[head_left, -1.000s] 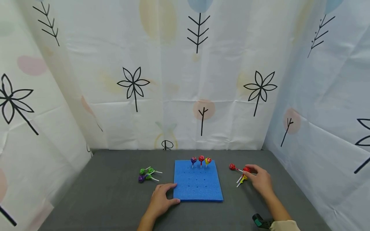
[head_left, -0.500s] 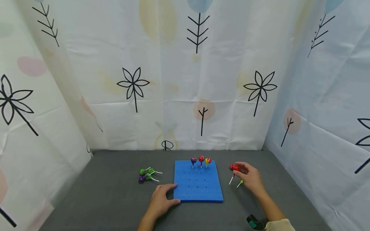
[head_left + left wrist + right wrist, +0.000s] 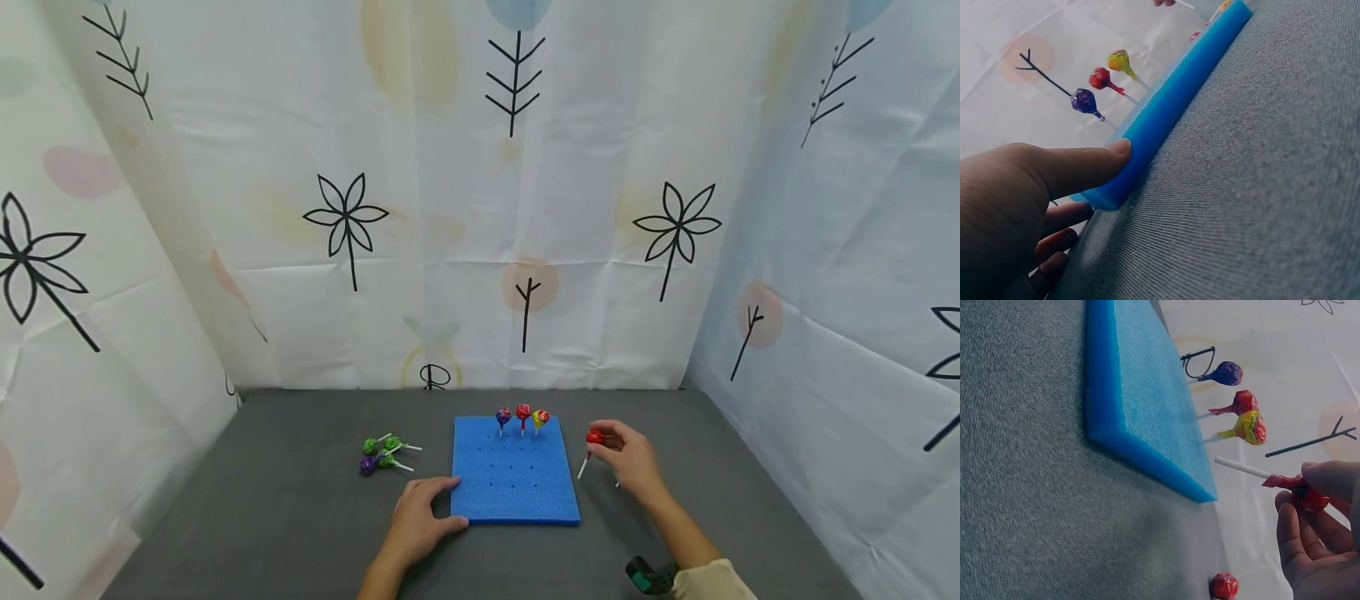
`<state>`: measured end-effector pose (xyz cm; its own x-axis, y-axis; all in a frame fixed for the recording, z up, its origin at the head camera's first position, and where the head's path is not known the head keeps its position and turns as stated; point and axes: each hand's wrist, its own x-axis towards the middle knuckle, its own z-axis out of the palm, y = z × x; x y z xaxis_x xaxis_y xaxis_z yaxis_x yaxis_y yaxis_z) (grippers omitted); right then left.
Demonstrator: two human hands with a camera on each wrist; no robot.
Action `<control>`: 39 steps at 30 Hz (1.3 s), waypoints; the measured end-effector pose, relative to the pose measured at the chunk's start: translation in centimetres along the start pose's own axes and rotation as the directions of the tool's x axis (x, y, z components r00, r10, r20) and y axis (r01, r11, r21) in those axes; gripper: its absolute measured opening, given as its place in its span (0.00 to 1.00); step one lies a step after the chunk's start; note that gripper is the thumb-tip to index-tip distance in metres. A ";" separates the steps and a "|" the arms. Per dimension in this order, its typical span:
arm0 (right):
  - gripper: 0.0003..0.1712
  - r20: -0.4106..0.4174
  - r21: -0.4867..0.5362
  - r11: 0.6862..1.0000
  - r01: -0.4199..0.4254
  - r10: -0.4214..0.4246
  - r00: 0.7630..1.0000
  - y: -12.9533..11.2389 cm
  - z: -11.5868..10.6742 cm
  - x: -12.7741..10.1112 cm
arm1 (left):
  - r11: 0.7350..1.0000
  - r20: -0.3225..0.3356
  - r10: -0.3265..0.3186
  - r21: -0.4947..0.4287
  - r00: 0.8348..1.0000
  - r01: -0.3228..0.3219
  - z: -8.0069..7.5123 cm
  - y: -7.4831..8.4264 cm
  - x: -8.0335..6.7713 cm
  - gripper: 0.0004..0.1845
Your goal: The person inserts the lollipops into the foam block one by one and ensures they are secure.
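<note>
My right hand (image 3: pixel 630 461) pinches a red-wrapped lollipop (image 3: pixel 1311 495) by its head, right of the blue foam board (image 3: pixel 513 504). The lollipop's white stick (image 3: pixel 1241 466) points down and toward the board, clear of it. My left hand (image 3: pixel 418 517) rests at the board's front left corner; its thumb (image 3: pixel 1088 167) presses the front edge and its other fingers lie along the left side. Along the board's back row stand a purple lollipop (image 3: pixel 503 417), a red lollipop (image 3: pixel 523 412) and a yellow-and-red lollipop (image 3: pixel 541 417).
Green lollipops (image 3: pixel 392 443) and a purple one (image 3: pixel 367 465) lie in a pile left of the board. Another red lollipop (image 3: pixel 1224 585) lies on the grey table (image 3: pixel 300 533) near my right hand. Rows of small holes mark the board. A patterned curtain (image 3: pixel 465 325) stands behind.
My right hand has lifted a red lollipop from the pile on the right and moved left with it toward the board. My left hand and the board have stayed in place.
</note>
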<state>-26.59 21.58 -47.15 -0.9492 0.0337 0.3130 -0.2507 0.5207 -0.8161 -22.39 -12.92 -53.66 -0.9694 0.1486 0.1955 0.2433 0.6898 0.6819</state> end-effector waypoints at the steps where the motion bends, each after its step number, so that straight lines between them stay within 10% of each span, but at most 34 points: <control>1: 0.18 0.004 0.001 1.000 -0.003 0.003 1.000 0.0 0.2 0.0 | 1.000 -0.001 0.005 0.002 1.000 -0.005 0.0 0.0 0.0 0.32; 39: 0.14 0.095 0.077 0.992 0.104 -0.111 0.989 -2.6 7.3 0.9 | 0.999 -0.027 0.044 -0.008 0.999 -0.045 -0.1 0.1 -0.1 0.33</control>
<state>-28.19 14.07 -48.30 -0.9294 -0.1057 0.3536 -0.3614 0.4545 -0.8141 -22.26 -12.95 -53.58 -0.9564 0.1595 0.2448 0.2864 0.6772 0.6778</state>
